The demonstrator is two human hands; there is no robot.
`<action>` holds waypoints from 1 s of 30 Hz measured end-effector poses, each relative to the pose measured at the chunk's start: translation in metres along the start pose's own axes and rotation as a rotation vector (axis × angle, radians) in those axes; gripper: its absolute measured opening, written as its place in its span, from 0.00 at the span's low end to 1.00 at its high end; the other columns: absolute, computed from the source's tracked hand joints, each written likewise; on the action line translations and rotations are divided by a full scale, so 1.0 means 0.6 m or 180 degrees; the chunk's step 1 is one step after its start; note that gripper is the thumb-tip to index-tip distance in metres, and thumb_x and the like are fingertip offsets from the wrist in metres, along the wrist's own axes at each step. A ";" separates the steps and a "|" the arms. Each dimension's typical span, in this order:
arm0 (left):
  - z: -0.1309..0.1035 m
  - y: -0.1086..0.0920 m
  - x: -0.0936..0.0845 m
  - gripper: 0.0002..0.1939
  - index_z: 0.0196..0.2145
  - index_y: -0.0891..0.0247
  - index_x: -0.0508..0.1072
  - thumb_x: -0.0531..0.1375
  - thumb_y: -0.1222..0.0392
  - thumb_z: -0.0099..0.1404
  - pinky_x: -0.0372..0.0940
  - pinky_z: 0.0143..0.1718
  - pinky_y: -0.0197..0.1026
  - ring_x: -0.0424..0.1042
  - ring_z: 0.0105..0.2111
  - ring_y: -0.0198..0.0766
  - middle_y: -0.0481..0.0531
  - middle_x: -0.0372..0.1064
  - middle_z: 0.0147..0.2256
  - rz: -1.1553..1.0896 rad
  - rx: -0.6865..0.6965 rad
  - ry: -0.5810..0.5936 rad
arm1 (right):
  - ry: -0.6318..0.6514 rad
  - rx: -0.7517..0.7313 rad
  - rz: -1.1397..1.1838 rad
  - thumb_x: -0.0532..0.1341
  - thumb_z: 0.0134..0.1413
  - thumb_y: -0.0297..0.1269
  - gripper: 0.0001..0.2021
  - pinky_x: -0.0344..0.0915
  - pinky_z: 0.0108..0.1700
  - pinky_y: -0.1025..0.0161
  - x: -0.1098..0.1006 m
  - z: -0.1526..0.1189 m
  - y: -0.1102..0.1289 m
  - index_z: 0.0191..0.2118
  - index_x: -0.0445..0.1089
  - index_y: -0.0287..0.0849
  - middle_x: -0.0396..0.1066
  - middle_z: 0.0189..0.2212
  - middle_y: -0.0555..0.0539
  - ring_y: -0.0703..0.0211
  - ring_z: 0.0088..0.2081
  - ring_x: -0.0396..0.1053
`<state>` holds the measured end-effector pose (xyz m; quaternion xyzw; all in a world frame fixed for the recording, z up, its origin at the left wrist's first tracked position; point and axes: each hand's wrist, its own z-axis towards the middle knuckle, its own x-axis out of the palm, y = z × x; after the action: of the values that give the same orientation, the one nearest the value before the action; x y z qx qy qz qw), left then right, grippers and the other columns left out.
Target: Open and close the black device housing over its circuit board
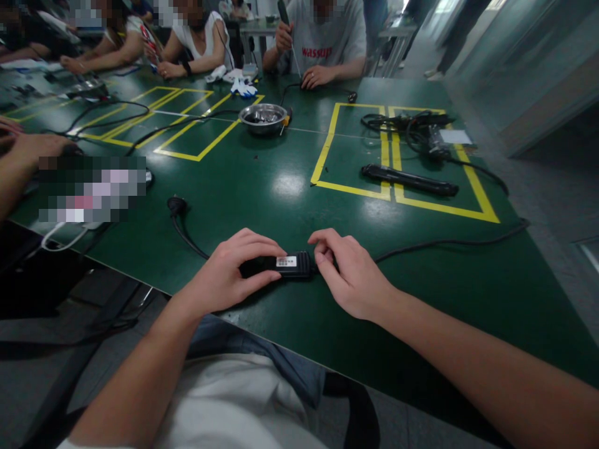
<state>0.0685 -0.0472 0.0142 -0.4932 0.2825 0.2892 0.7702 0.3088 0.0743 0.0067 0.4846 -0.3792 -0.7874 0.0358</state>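
A black box-shaped device [299, 265] with a white printed label lies on the green table near its front edge. My left hand [234, 268] grips its left part between thumb and fingers. Just off its right end is my right hand [349, 271], fingers curled together around the spot where a black cable [435, 244] leaves the device; what they pinch is too small to make out. That cable runs right toward the table's edge. Left of my left hand, another black cable ends in a plug [176, 206] on the table.
Beyond are a metal bowl [263, 118] of small dark parts, yellow tape rectangles [346, 187], a black elongated bar [409, 179] and coiled cables [421, 128]. Across the table a person [322, 50] holds a screwdriver [284, 14]. Another person's hand [42, 153] is at left.
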 end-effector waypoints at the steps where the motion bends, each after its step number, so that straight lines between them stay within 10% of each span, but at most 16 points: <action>1: 0.000 0.001 0.001 0.10 0.51 0.58 0.83 0.67 0.55 0.75 0.74 0.55 0.50 0.79 0.49 0.47 0.57 0.83 0.49 0.0024 -0.0091 -0.0158 | 0.0000 0.0003 -0.0002 0.54 0.71 0.32 0.08 0.62 0.43 0.54 0.000 0.000 0.000 0.50 0.66 0.46 0.76 0.34 0.48 0.52 0.35 0.73; 10: 0.007 0.010 0.014 0.09 0.44 0.60 0.82 0.60 0.59 0.78 0.72 0.55 0.51 0.78 0.52 0.48 0.58 0.81 0.55 0.0529 -0.0389 -0.0364 | -0.0047 -0.0341 -0.0376 0.58 0.68 0.33 0.02 0.59 0.41 0.55 0.013 -0.003 -0.005 0.42 0.68 0.45 0.73 0.32 0.48 0.53 0.34 0.69; 17: 0.002 -0.003 0.014 0.13 0.35 0.61 0.76 0.56 0.58 0.78 0.63 0.31 0.40 0.73 0.29 0.38 0.51 0.76 0.31 0.0955 -0.0192 -0.0173 | -0.0013 -0.0407 -0.0717 0.58 0.69 0.33 0.03 0.62 0.40 0.56 0.022 -0.007 -0.006 0.42 0.69 0.45 0.76 0.35 0.46 0.51 0.36 0.73; 30: -0.001 -0.006 0.013 0.17 0.31 0.61 0.77 0.60 0.54 0.78 0.62 0.29 0.39 0.70 0.24 0.35 0.48 0.75 0.26 0.0894 -0.0437 -0.0670 | -0.0205 -0.0411 -0.0486 0.51 0.76 0.33 0.13 0.66 0.41 0.56 0.015 -0.009 -0.004 0.43 0.72 0.44 0.77 0.36 0.44 0.52 0.37 0.74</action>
<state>0.0764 -0.0477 0.0104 -0.4674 0.2460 0.4626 0.7121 0.3091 0.0696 -0.0027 0.4832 -0.2906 -0.8259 -0.0053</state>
